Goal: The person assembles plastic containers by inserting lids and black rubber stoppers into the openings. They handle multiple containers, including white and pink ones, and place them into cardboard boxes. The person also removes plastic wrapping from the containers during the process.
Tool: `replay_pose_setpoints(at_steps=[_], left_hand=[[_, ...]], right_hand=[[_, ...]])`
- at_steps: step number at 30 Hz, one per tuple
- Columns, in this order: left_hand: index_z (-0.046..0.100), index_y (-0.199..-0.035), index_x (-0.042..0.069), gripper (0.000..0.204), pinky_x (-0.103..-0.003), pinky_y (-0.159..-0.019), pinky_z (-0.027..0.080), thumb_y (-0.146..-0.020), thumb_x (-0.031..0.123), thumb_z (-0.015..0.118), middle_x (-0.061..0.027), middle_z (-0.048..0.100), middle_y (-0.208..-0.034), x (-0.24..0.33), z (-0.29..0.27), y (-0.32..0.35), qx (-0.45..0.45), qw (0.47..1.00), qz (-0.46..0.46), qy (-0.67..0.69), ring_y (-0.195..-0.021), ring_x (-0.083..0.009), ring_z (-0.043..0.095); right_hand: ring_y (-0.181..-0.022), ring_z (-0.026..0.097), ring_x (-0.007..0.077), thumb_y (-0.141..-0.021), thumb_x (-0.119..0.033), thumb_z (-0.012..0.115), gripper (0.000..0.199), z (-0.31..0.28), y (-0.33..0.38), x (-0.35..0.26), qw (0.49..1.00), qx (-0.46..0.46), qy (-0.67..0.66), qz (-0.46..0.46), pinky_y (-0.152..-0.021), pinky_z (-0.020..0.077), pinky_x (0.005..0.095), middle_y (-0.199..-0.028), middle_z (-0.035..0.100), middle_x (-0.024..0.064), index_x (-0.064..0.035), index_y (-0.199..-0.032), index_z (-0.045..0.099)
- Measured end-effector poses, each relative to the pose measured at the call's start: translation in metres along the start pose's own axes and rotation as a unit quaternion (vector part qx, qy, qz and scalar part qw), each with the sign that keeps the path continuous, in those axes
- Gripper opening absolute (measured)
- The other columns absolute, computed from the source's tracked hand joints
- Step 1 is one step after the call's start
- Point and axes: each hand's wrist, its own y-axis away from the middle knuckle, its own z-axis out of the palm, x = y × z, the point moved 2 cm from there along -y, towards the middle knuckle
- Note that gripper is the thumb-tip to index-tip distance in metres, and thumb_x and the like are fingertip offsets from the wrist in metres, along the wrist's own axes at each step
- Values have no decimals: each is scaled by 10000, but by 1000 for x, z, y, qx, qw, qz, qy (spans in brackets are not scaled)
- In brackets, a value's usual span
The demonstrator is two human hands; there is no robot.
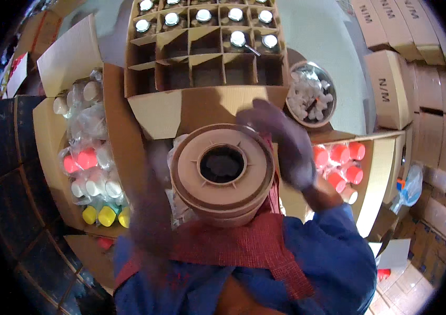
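Note:
My right hand (283, 139), in a dark glove, is beside the far right rim of a round tan plastic piece (191, 157) with a dark hole in its centre. Motion smears its fingers, and I cannot tell whether they touch the rim. My left hand (154, 210) is a dark blur to the left of that piece, its fingers unreadable. Ahead stands a divided carton (207, 94) with silver-capped bottles (203, 16) in its far cells; several near cells hold none. A thin metal rod (253, 50) lies by one cap.
On the left, an open carton (49, 152) holds plastic-wrapped bottles with white, red and yellow caps (106, 216). Another open carton (375, 178) at right holds red-capped bottles (339, 154). A metal bowl (333, 107) of white pieces sits beyond it. Stacked cartons (388, 89) line the right side.

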Motion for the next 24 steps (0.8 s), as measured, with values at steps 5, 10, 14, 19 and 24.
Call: replay_pose_setpoints(at_steps=[5,10,14,19,24], left_hand=[[400,-1359,10,523,-392,-982,465,-943,300,527,-178,525,-1303,-1,14,-16,4,974,-53,219,-1196,-273,525],[539,-1245,-23,410,-386,-956,475,-912,215,560,-173,596,-1218,36,12,-31,25,973,-10,229,-1106,-249,589],[551,-1230,-21,388,-380,-944,480,-915,204,560,-168,604,-1199,28,0,-50,10,995,97,-15,-1093,-250,594],[566,-1212,-19,360,-373,-930,486,-919,190,560,-161,615,-1176,29,3,-90,-28,959,224,-173,-1076,-252,599],[580,-1194,-17,334,-365,-915,492,-922,175,560,-154,626,-1152,55,15,-128,-28,825,417,-380,-1059,-253,605]], right_hand=[[-1247,506,286,-920,-246,509,325,-1,-38,8,999,-2,48,22,-1058,372,387,-1221,598,171,-30,-1138,619],[-1092,572,361,-785,-333,652,451,0,-33,-28,985,-62,83,-135,-978,431,449,-1149,622,167,-22,-1110,627],[-1092,577,364,-786,-264,658,397,-1,-47,16,997,48,9,56,-962,447,434,-1130,627,165,-20,-1097,627],[-1068,612,288,-901,-312,493,344,-4,-65,-13,977,-108,3,-186,-1048,363,501,-1105,652,113,-72,-1086,658],[-1036,604,254,-1018,-411,158,641,14,-85,75,909,53,-318,266,-977,428,344,-1130,637,175,9,-1155,623]])
